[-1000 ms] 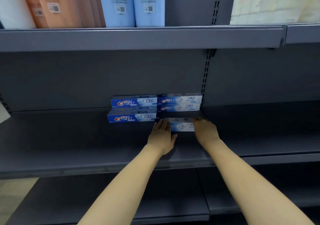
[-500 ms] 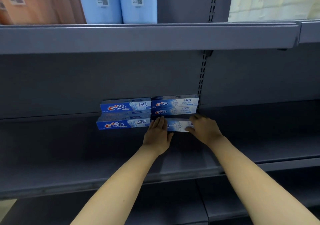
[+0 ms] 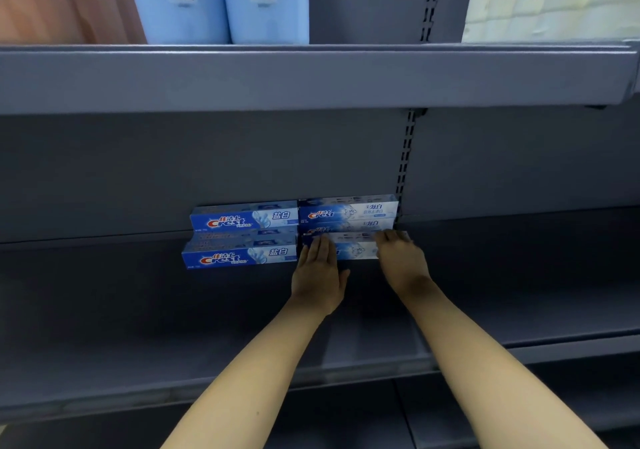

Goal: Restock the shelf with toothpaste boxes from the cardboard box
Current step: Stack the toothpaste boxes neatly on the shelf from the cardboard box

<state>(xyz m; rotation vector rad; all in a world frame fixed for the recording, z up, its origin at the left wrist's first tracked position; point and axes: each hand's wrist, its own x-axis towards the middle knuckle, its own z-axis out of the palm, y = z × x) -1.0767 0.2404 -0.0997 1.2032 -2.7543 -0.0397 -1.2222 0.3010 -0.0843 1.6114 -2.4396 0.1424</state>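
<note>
Both hands, left [image 3: 318,275] and right [image 3: 403,262], press flat-fingered on box [image 3: 353,248] on shelf [image 3: 138,310]; probably light, stiff, best gripped at ends.

Dim, bluish light falls from above; the shelf [image 3: 242,310] lies in shade under the upper shelf [image 3: 311,78]. Soft focus throughout, the top packs [image 3: 221,2] smeared, straight edges bowing near the corners.

Dark grey back panel [image 3: 207,164], slotted upright [image 3: 405,164], pale blue packs [image 3: 221,2] above, dim light
</note>
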